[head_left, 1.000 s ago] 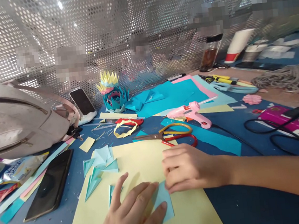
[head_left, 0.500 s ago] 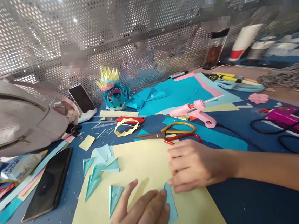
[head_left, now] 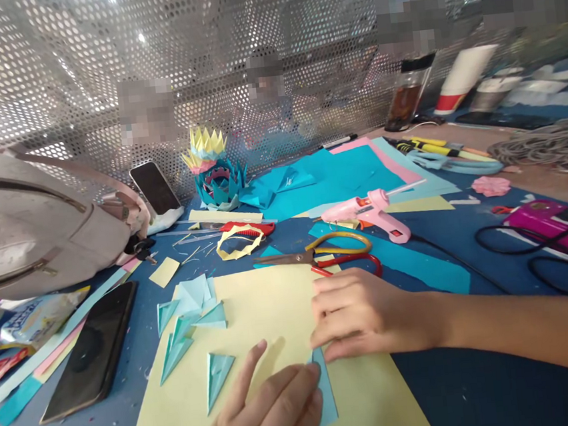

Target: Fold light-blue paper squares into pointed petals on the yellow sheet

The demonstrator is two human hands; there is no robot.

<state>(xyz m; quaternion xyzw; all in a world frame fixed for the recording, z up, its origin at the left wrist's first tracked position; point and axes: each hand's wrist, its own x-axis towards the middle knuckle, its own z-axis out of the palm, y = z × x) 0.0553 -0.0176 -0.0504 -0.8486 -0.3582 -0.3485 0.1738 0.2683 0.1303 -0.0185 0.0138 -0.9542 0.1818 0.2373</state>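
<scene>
A small folded piece of light blue paper [head_left: 328,399] lies on a pale yellow sheet [head_left: 373,405]. My left hand [head_left: 267,409] is closed at its lower left side, thumb and fingertips pressed on the blue piece, with one finger raised away. At the paper's top corner, the curled fingers of my right hand [head_left: 357,316] pinch or press down; the fingertips are partly hidden. To the left on the yellow sheet lie a folded light blue triangle [head_left: 218,377] and a cluster of similar folded pieces [head_left: 188,316].
Beyond the sheet are scissors [head_left: 313,256], a pink glue gun [head_left: 371,211], a yellow paper ring [head_left: 239,243] and a layered paper flower [head_left: 218,179]. A phone [head_left: 94,352] and a backpack [head_left: 38,223] occupy the left; a power strip [head_left: 557,233] sits right.
My right hand has shifted slightly left at the top of the blue paper, its fingertips now covering more of the corner. My left hand has barely moved.
</scene>
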